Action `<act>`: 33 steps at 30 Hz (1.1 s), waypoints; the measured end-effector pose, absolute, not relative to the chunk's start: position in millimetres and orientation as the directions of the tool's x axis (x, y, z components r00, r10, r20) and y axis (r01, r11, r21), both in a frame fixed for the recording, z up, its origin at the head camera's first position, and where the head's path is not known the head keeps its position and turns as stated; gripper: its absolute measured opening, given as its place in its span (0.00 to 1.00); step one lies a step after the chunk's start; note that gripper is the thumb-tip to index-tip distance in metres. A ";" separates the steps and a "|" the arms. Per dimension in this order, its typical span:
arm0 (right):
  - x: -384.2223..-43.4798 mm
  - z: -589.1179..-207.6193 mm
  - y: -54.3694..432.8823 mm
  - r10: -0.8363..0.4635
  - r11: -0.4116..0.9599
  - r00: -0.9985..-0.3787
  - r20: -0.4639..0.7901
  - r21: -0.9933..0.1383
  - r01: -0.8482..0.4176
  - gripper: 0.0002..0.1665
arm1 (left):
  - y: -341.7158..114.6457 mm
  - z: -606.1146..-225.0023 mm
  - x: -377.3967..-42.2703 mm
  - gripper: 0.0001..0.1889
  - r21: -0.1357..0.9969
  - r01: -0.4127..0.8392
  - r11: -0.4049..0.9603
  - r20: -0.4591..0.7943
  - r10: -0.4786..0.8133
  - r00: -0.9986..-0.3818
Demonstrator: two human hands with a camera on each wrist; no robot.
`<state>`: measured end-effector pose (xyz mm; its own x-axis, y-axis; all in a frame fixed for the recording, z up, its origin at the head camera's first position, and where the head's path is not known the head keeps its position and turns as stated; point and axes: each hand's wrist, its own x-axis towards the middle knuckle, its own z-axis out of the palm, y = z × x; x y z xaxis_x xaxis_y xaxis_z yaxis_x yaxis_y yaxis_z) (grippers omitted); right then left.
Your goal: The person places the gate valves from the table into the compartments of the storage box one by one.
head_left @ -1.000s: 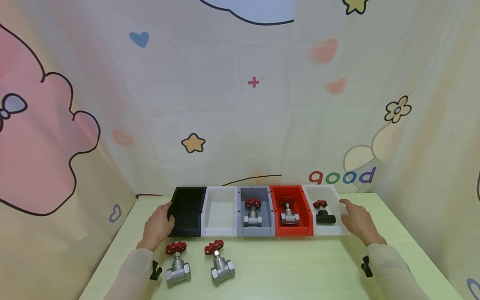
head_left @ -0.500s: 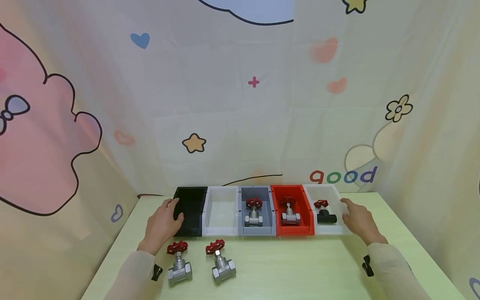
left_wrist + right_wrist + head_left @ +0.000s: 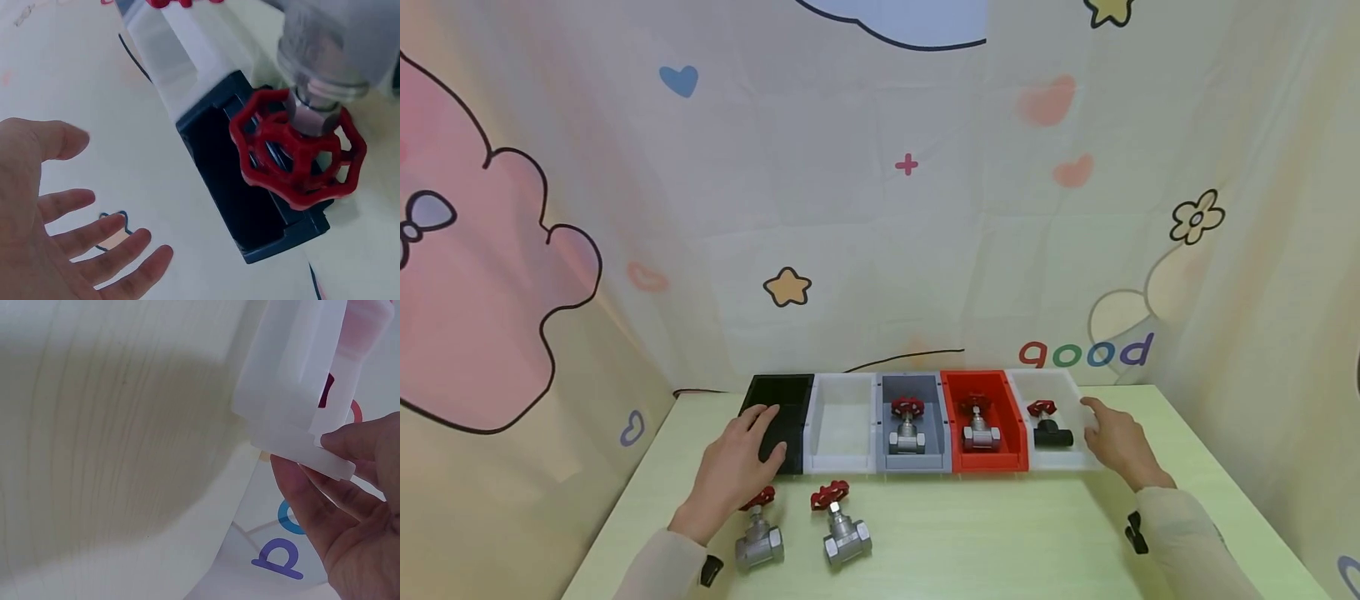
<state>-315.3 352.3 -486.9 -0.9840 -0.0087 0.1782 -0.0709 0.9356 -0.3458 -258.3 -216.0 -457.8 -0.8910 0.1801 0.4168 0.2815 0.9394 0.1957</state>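
Note:
My left hand [image 3: 733,467] hovers with loosely spread fingers over the front of the black bin [image 3: 793,446], holding nothing. Beneath its wrist lies a metal gate valve [image 3: 760,546], its red handwheel partly covered by the hand in the head view. That wheel [image 3: 297,150] looms large in the left wrist view, apart from the fingers. To its right lies a second gate valve [image 3: 847,539]. My right hand [image 3: 1123,442] pinches the outer edge of the right-end white bin [image 3: 300,447] between thumb and fingers. Inside this bin sits a black-bodied valve [image 3: 1051,433] with a red handwheel.
Between the end bins, joined in one row, stand another white bin [image 3: 842,462], a grey bin [image 3: 913,462] and a red bin [image 3: 988,464]. The grey and red ones each hold a metal valve. A printed curtain [image 3: 865,208] hangs behind the pale table [image 3: 985,533].
My left hand has left the black bin's outer left edge and moved right and toward me, now partly covering the left valve's handwheel. The right hand stays at the white bin.

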 end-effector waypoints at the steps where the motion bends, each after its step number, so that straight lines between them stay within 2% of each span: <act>1: -315.1 -487.1 352.0 -0.007 0.936 -0.984 0.176 -0.346 -0.068 0.29 | -215.4 -458.0 -256.0 0.32 0.188 0.286 0.940 0.413 0.188 -0.891; 9: -313.5 -483.9 349.9 -0.007 0.938 -0.987 0.160 -0.340 -0.062 0.29 | -217.1 -462.5 -235.2 0.32 0.114 0.303 0.946 0.390 0.238 -0.889; 17: -313.2 -486.8 350.0 -0.003 0.935 -0.988 0.156 -0.349 -0.058 0.31 | -220.5 -469.5 -214.7 0.32 0.115 0.280 0.953 0.346 0.225 -0.911; 24: -313.4 -488.8 350.5 -0.006 0.936 -0.985 0.170 -0.346 -0.065 0.31 | -215.4 -475.2 -201.4 0.31 0.159 0.247 0.956 0.254 0.203 -0.946; 33: -312.7 -485.9 352.1 -0.014 0.938 -0.984 0.176 -0.339 -0.074 0.31 | -207.2 -484.5 -191.8 0.31 0.144 0.200 0.969 0.120 0.184 -0.976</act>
<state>-312.7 352.1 -485.9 -0.9843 -0.0137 0.1762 -0.0738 0.9378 -0.3393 -191.8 -207.2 -484.5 -0.9757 0.1839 0.1196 0.2003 0.9691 0.1441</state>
